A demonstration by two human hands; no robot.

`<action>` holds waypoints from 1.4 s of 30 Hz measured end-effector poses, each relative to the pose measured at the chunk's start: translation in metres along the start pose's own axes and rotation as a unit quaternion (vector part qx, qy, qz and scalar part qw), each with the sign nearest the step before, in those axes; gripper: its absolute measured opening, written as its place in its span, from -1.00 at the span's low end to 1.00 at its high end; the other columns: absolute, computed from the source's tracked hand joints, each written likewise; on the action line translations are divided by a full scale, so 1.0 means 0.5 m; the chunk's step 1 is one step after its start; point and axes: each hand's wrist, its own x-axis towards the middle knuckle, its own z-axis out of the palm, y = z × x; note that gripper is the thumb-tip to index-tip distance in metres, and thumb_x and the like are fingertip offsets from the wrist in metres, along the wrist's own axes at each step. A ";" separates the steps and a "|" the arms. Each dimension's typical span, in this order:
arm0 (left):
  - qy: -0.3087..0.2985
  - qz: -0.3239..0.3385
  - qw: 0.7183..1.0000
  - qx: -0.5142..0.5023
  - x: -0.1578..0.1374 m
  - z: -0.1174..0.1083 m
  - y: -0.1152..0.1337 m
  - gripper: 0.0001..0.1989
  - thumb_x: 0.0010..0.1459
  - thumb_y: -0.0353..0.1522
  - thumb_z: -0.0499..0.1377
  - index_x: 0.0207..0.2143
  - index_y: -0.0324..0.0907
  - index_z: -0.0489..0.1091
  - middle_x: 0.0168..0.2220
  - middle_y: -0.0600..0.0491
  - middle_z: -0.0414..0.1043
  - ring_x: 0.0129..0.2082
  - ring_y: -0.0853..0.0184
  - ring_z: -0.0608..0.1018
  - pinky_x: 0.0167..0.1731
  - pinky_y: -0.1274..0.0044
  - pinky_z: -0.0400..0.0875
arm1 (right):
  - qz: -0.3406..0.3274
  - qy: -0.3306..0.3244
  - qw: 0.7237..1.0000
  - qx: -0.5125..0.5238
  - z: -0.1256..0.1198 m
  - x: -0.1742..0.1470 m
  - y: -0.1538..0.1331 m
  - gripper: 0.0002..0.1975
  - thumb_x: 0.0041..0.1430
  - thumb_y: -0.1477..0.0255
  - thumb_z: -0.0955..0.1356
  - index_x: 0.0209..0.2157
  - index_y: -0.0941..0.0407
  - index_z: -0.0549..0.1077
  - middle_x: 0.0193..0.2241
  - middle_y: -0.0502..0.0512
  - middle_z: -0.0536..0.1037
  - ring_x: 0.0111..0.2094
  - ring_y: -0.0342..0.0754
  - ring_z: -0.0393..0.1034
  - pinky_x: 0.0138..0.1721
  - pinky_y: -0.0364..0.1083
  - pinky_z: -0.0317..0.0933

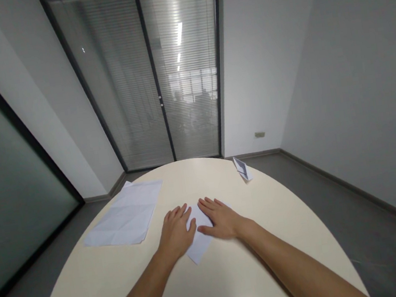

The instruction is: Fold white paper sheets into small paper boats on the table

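Indoors, pointed paper (197, 250) on cream table (188, 296), grey floor (317, 193), blinds (195, 124)

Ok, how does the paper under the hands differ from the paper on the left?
The left paper looks larger than the middle paper. The left hand and right hand rest on the middle paper; neither touches the left paper. The middle paper points a corner toward the camera; the left paper shows a broad edge there. Both are white, on the table.
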 end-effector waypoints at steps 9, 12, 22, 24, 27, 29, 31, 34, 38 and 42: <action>-0.003 -0.013 1.000 -0.011 -0.008 0.002 -0.004 -0.55 0.31 -0.26 0.02 0.19 -0.19 0.38 0.28 -0.10 0.30 0.27 0.05 0.33 0.27 0.14 0.11 | 0.113 0.013 0.993 -0.026 0.001 0.001 0.010 0.02 0.22 -0.18 0.10 0.42 0.30 -0.13 0.43 0.27 -0.21 0.43 0.25 -0.41 0.37 0.21 -0.42; -0.002 -0.003 1.000 -0.014 -0.011 -0.006 -0.002 -0.57 0.30 -0.26 0.03 0.16 -0.15 0.41 0.27 -0.08 0.31 0.26 0.04 0.34 0.26 0.12 0.11 | 0.144 0.024 0.989 -0.035 0.001 0.000 0.013 0.01 0.22 -0.18 0.09 0.42 0.30 -0.13 0.43 0.27 -0.21 0.43 0.26 -0.42 0.37 0.21 -0.43; 0.051 0.020 0.997 -0.060 -0.012 -0.031 0.006 -0.76 0.27 -0.30 0.10 -0.21 -0.08 0.58 0.01 -0.01 0.55 0.07 0.15 0.50 0.24 0.13 0.12 | 0.152 0.037 0.987 -0.046 0.003 0.002 0.018 0.00 0.22 -0.18 0.07 0.41 0.29 -0.12 0.43 0.24 -0.20 0.43 0.25 -0.39 0.36 0.20 -0.43; 0.057 0.025 0.996 -0.067 -0.013 -0.034 0.007 -0.76 0.27 -0.31 0.10 -0.27 -0.08 0.59 -0.04 0.00 0.58 0.02 0.18 0.53 0.23 0.13 0.14 | 0.154 0.040 0.986 -0.047 0.003 0.002 0.020 0.01 0.22 -0.18 0.07 0.41 0.30 -0.11 0.43 0.24 -0.19 0.43 0.25 -0.38 0.36 0.20 -0.42; 0.057 0.030 0.996 -0.066 -0.013 -0.039 0.007 -0.75 0.25 -0.31 0.11 -0.32 -0.08 0.60 -0.10 0.00 0.60 -0.05 0.19 0.56 0.19 0.17 0.22 | 0.161 0.043 0.985 -0.051 0.003 0.003 0.024 0.01 0.22 -0.18 0.07 0.41 0.30 -0.11 0.43 0.24 -0.19 0.43 0.24 -0.38 0.36 0.18 -0.41; 0.051 0.032 0.996 -0.062 -0.014 -0.042 0.007 -0.74 0.25 -0.32 0.11 -0.35 -0.09 0.61 -0.12 0.01 0.61 -0.08 0.20 0.57 0.11 0.24 0.32 | 0.166 0.043 0.984 -0.052 0.003 0.004 0.027 0.01 0.22 -0.19 0.07 0.41 0.30 -0.11 0.43 0.24 -0.19 0.43 0.24 -0.38 0.36 0.18 -0.41; 0.042 0.032 0.997 -0.057 -0.015 -0.044 0.007 -0.71 0.26 -0.31 0.09 -0.36 -0.09 0.62 -0.13 0.01 0.61 -0.10 0.20 0.58 0.03 0.30 0.41 | 0.170 0.042 0.983 -0.050 0.003 0.004 0.030 0.02 0.21 -0.20 0.06 0.42 0.30 -0.12 0.43 0.25 -0.20 0.43 0.25 -0.39 0.36 0.19 -0.41; 0.036 0.028 0.998 -0.053 -0.017 -0.043 0.007 -0.70 0.28 -0.31 0.08 -0.36 -0.08 0.62 -0.14 0.03 0.61 -0.10 0.22 0.57 -0.01 0.35 0.45 | 0.172 0.046 0.983 -0.049 0.004 0.003 0.033 0.02 0.21 -0.20 0.05 0.41 0.30 -0.11 0.43 0.26 -0.19 0.43 0.26 -0.38 0.36 0.20 -0.41; 0.041 0.030 0.997 -0.053 -0.019 -0.038 0.006 -0.72 0.27 -0.31 0.08 -0.31 -0.09 0.61 -0.10 0.02 0.59 -0.07 0.22 0.56 0.02 0.36 0.43 | 0.176 0.046 0.982 -0.049 0.004 0.002 0.034 0.01 0.22 -0.19 0.05 0.42 0.29 -0.12 0.43 0.26 -0.19 0.43 0.27 -0.39 0.36 0.20 -0.42; 0.037 0.033 0.998 -0.041 -0.019 -0.032 0.006 -0.73 0.26 -0.27 0.12 -0.11 -0.09 0.58 0.01 -0.03 0.53 0.04 0.18 0.50 0.09 0.32 0.38 | 0.176 0.047 0.982 -0.048 0.003 0.001 0.031 0.00 0.23 -0.18 0.06 0.42 0.29 -0.12 0.43 0.26 -0.20 0.43 0.27 -0.40 0.36 0.20 -0.44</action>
